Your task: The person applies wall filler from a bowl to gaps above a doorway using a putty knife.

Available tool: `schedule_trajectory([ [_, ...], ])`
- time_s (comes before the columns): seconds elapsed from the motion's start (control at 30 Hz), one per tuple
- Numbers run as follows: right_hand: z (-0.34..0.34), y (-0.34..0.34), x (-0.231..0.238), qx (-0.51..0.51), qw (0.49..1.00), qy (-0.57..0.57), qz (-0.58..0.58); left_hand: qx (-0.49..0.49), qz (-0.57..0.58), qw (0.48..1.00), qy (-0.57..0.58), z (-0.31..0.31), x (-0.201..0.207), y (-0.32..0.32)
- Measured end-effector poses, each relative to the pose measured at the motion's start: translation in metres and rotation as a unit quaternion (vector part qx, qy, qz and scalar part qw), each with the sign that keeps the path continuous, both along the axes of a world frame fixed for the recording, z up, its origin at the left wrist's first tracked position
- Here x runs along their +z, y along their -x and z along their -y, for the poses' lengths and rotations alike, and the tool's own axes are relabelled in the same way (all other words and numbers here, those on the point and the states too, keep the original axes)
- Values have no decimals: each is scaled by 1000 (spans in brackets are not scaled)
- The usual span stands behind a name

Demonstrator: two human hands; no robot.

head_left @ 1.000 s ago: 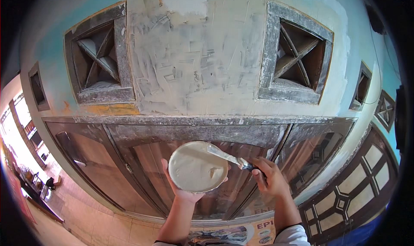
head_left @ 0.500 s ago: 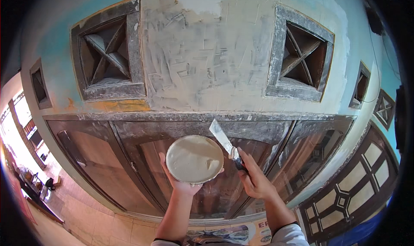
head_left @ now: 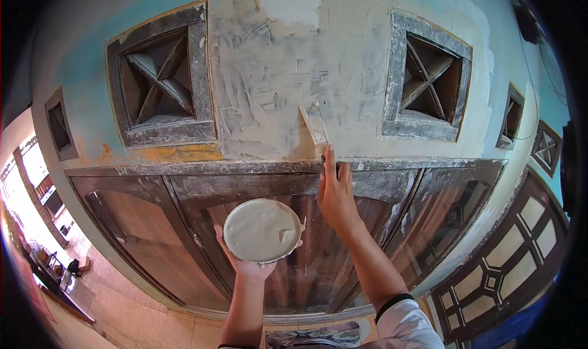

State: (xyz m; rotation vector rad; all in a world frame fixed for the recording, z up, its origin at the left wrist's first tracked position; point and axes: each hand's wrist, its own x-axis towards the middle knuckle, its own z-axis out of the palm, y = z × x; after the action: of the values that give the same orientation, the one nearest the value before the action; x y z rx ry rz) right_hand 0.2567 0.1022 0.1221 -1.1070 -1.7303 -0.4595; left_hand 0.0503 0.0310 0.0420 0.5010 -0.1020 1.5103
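A round tub of pale putty [head_left: 262, 231] rests in my left hand [head_left: 252, 269], whose fingers wrap round it from below. The putty's smooth surface has a small gouge at the right. My right hand [head_left: 337, 193] grips a putty knife [head_left: 315, 128] by its handle, which the fingers mostly hide. Its blade points up and lies at the patchy grey-and-cream wall [head_left: 288, 98], just above the wooden ledge. Whether the whole blade edge touches the wall I cannot tell.
Two weathered wooden vent frames with crossed slats, a left one [head_left: 162, 73] and a right one [head_left: 427, 73], flank the patch. Below runs a ledge [head_left: 275, 167] over dark glazed wooden panels [head_left: 135, 226]. A panelled door [head_left: 499, 269] stands at the right.
My right hand has moved up, taking the putty knife from beside the tub to the wall above the ledge. The tub has shifted slightly left and down in view.
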Motion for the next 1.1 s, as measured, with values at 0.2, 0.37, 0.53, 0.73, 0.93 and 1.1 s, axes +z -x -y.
schedule_trajectory([
  [0.2, 10, -7, -42, 23, 999, 46, -18, -13, -15, 999, -49, 9, -4, 18],
  [0.37, 12, 1, 4, 57, 997, 12, -44, -4, -10, 1000, -25, 8, -4, 19],
  [0.53, 9, 4, -1, 16, 998, 57, -20, -2, -17, 999, -30, 11, -3, 21],
  [0.73, 19, -9, -44, -24, 998, -42, 51, -17, -14, 998, -64, 17, -5, 28],
  [0.93, 1, 0, 12, 6, 996, -89, 25, 8, -21, 999, -30, 12, -10, 27],
  [1.1, -2, -5, -36, 5, 997, -54, 46, 3, 40, 999, -8, 21, -11, 31],
])
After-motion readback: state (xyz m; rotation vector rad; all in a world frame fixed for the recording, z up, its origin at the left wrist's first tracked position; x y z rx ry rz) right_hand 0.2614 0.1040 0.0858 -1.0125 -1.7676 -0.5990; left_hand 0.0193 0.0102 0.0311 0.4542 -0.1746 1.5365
